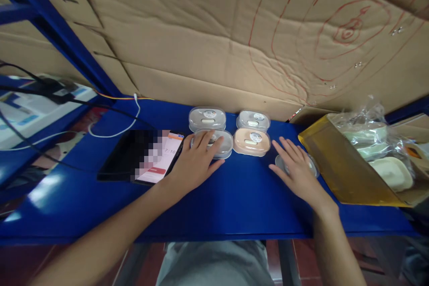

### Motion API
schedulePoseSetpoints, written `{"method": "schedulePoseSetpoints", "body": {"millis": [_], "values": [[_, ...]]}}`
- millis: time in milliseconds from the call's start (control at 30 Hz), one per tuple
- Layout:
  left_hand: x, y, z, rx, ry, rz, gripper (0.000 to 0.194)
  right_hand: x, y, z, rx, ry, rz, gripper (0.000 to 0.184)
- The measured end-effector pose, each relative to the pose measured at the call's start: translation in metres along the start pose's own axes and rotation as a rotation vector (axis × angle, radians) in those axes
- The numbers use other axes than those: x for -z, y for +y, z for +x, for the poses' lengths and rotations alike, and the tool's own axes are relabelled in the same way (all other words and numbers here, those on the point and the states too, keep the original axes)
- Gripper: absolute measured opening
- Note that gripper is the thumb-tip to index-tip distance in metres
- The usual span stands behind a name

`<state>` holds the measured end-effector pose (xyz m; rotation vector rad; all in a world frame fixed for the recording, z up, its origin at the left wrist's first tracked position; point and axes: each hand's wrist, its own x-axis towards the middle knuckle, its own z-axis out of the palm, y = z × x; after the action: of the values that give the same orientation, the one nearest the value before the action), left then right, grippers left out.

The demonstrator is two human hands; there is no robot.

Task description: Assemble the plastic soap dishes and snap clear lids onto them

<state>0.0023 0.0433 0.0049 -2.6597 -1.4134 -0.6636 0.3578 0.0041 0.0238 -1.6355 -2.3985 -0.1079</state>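
Observation:
My left hand [196,159] lies palm down with fingers stretched out over a grey, oval plastic box with a clear lid [225,143]. My right hand [298,172] is spread over another clear oval piece [313,169], mostly hidden beneath it; whether it is a lid or a whole box I cannot tell. Between the hands is a peach oval box [248,144] with a round sticker and a pale tab on its clear lid. Behind stand a grey box [207,121] and another clear-lidded box [252,121], each with a similar sticker and tab.
A phone [157,156] and a dark tablet-like slab lie left of my left hand. At right a yellow-sided carton [330,165] holds plastic-wrapped pale pieces. Cardboard [187,35] walls the back of the blue table [234,205]. Cables [114,135] run across the left side.

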Motion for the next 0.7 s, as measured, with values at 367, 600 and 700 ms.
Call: {"method": "schedulePoseSetpoints", "body": {"millis": [367,600,700], "values": [[0.004,0.033,-0.005,-0.314,0.033,-0.194,0.040,0.024,0.026,-0.085,-0.055,-0.150,0.073,0.071],[-0.007,0.053,-0.019,-0.553,-0.158,-0.352,0.055,0.022,0.034,-0.031,0.051,-0.240,0.529,0.051],[-0.014,0.055,-0.022,-0.601,-0.184,-0.368,0.056,0.009,0.066,-0.016,0.015,-0.148,0.475,0.051]]}}
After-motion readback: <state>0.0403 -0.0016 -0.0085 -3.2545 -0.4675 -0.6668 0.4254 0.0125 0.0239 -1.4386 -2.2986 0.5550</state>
